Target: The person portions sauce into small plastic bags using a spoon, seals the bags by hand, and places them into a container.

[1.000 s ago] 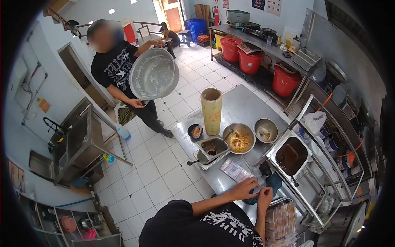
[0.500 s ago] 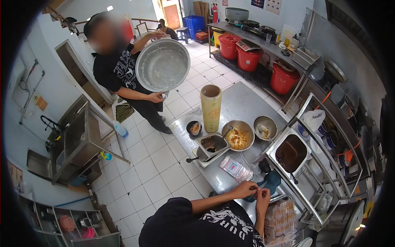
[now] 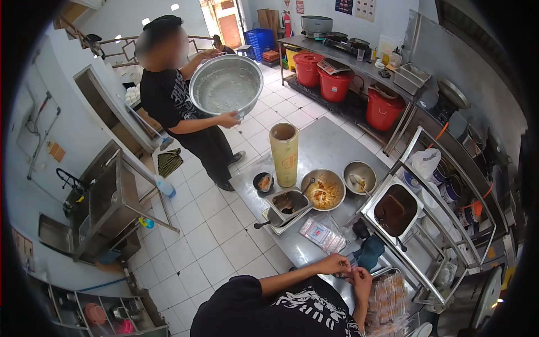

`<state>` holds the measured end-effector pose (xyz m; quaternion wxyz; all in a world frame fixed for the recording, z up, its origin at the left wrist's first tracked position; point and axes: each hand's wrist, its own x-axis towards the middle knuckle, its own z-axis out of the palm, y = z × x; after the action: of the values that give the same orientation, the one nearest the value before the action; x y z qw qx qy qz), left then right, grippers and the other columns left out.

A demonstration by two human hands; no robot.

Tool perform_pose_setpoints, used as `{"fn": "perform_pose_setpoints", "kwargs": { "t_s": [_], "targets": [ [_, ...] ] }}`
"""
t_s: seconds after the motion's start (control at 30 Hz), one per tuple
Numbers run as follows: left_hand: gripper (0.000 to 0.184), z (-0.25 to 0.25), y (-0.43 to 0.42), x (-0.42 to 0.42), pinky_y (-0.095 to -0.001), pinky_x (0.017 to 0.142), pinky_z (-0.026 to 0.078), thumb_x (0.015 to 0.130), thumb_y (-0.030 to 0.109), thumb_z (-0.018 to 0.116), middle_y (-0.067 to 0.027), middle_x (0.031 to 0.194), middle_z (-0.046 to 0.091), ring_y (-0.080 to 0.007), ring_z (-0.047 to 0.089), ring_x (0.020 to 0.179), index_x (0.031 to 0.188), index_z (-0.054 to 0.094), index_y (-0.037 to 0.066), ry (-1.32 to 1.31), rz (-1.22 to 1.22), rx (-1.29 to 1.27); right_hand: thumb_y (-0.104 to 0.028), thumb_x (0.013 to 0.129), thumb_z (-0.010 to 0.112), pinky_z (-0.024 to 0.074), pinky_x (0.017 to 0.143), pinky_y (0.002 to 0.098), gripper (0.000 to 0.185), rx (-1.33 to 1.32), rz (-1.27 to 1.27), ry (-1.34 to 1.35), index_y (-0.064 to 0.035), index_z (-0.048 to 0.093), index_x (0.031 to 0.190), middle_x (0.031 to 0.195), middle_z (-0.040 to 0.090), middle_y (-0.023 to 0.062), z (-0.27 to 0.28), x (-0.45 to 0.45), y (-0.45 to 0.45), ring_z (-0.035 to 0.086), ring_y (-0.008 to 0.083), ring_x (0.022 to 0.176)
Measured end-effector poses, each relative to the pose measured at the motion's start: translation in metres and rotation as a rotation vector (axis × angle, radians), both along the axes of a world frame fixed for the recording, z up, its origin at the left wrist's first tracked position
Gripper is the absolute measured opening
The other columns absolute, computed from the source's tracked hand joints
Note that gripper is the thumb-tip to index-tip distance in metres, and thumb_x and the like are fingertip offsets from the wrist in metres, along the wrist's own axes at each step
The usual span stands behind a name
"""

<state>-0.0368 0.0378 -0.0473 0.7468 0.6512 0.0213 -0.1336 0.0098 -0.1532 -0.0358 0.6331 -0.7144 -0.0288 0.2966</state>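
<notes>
At the near edge of the steel table (image 3: 258, 191), my left hand (image 3: 335, 264) and my right hand (image 3: 358, 276) meet, fingers closed on something small and clear that I cannot make out. Beside them lies a dark teal object (image 3: 370, 251). A stack of printed plastic bags (image 3: 323, 235) sits just beyond my left hand. Packed clear pouches (image 3: 386, 297) fill a tray right of my right hand. Farther up stand a metal bowl of orange-yellow food (image 3: 324, 190), a smaller bowl (image 3: 360, 177), a steel container with dark contents (image 3: 288, 203) and a tall yellowish film roll (image 3: 284, 156).
Across the table a person (image 3: 174, 101) holds a large metal basin (image 3: 226, 85). A steel sink (image 3: 106, 191) stands at the left. A metal rack (image 3: 432, 224) rises at the right, and red bins (image 3: 335, 84) stand under the back counter.
The person with the basin has turned and stepped toward the right, tilting the basin upward more. My hands stay together near the same spot, with small finger movements.
</notes>
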Motion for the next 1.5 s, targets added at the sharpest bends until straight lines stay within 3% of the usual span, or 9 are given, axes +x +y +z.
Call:
{"fn": "perform_pose_setpoints", "kwargs": {
  "t_s": [0.17, 0.2, 0.4, 0.57, 0.7, 1.0, 1.3, 1.33, 1.5],
  "targets": [
    [0.012, -0.009, -0.017, -0.009, -0.0305, 0.053, 0.05, 0.088, 0.009, 0.062, -0.0078, 0.075, 0.066, -0.0132, 0.063, 0.062, 0.096, 0.061, 0.001, -0.158, -0.058, 0.327, -0.018, 0.098, 0.048, 0.0512, 0.05, 0.0282, 0.026, -0.324, 0.334, 0.101, 0.0007, 0.059, 0.084, 0.073, 0.066, 0.0087, -0.008, 0.008, -0.013, 0.068, 0.0169, 0.067],
    [0.018, 0.019, -0.012, -0.012, -0.0405, 0.06, 0.051, 0.091, 0.014, 0.056, -0.0154, 0.079, 0.067, -0.0265, 0.067, 0.068, 0.102, 0.058, 0.0, -0.038, -0.174, 0.363, -0.019, 0.097, 0.048, 0.0501, 0.05, 0.0314, 0.028, -0.352, 0.354, -0.013, 0.0011, 0.059, 0.081, 0.071, 0.065, 0.0109, -0.007, 0.008, -0.012, 0.067, 0.0193, 0.065],
    [0.03, 0.01, -0.02, -0.008, -0.0549, 0.074, 0.046, 0.096, 0.029, 0.046, -0.0268, 0.086, 0.063, -0.0477, 0.06, 0.083, 0.098, 0.056, 0.001, -0.269, -0.088, 0.662, -0.018, 0.092, 0.05, 0.0461, 0.059, 0.0476, 0.029, -0.429, 0.149, -0.727, 0.0037, 0.058, 0.076, 0.068, 0.06, 0.0235, -0.011, -0.006, 0.006, 0.062, 0.0383, 0.061],
    [0.029, 0.019, -0.022, -0.006, -0.0554, 0.075, 0.047, 0.094, 0.029, 0.047, -0.0262, 0.085, 0.063, -0.0452, 0.062, 0.082, 0.094, 0.058, 0.002, -0.138, -0.002, 0.781, -0.02, 0.09, 0.053, 0.0441, 0.066, 0.0533, 0.026, -0.765, 0.033, -0.68, 0.0018, 0.058, 0.077, 0.074, 0.062, 0.0271, 0.014, -0.014, 0.024, 0.061, 0.0468, 0.073],
    [0.028, 0.035, -0.019, -0.001, -0.0531, 0.078, 0.048, 0.092, 0.027, 0.049, -0.0241, 0.088, 0.063, -0.0429, 0.062, 0.085, 0.09, 0.061, 0.002, -0.049, -0.011, 0.845, -0.014, 0.087, 0.057, 0.0454, 0.068, 0.0507, 0.018, -0.511, -0.07, -0.542, 0.0025, 0.057, 0.079, 0.077, 0.061, 0.0226, 0.031, -0.011, 0.025, 0.06, 0.0434, 0.072],
    [0.024, 0.004, -0.005, 0.003, -0.0415, 0.083, 0.045, 0.089, 0.022, 0.057, -0.0172, 0.095, 0.056, -0.0351, 0.055, 0.09, 0.094, 0.061, -0.001, -0.484, 0.152, 0.674, -0.005, 0.083, 0.063, 0.0475, 0.07, 0.038, 0.015, -0.454, 0.359, -0.681, 0.0053, 0.064, 0.093, 0.09, 0.057, 0.0176, 0.043, -0.029, 0.015, 0.059, 0.0331, 0.077],
    [0.026, -0.062, -0.003, 0.035, -0.035, 0.103, 0.038, 0.097, 0.032, 0.05, -0.0084, 0.134, 0.051, -0.0195, 0.047, 0.126, 0.107, 0.056, 0.008, -0.074, -0.134, -0.277, -0.023, 0.1, 0.057, 0.0383, 0.051, 0.022, 0.031, -0.001, 0.129, -0.204, 0.0015, 0.066, 0.084, 0.083, 0.049, -0.0027, 0.047, -0.003, 0.007, 0.047, 0.0052, 0.067],
    [0.024, 0.012, 0.007, 0.018, -0.0364, 0.102, 0.038, 0.099, 0.034, 0.049, -0.0011, 0.131, 0.051, -0.0151, 0.045, 0.126, 0.109, 0.056, 0.013, 0.205, -0.143, -0.387, -0.022, 0.1, 0.057, 0.0384, 0.053, 0.0213, 0.029, 0.032, 0.11, -0.186, 0.0012, 0.068, 0.086, 0.083, 0.048, -0.0035, 0.047, -0.002, 0.006, 0.046, 0.0054, 0.065],
    [0.028, -0.004, 0.0, 0.015, -0.0413, 0.103, 0.039, 0.1, 0.03, 0.046, -0.0024, 0.117, 0.053, -0.0187, 0.05, 0.119, 0.118, 0.056, 0.012, 0.279, -0.243, -0.553, -0.016, 0.096, 0.062, 0.0396, 0.056, 0.0236, 0.024, 0.106, 0.038, -0.096, 0.0048, 0.07, 0.087, 0.09, 0.056, 0.0008, 0.053, 0.002, 0.002, 0.05, 0.0078, 0.066]
  ]
}}
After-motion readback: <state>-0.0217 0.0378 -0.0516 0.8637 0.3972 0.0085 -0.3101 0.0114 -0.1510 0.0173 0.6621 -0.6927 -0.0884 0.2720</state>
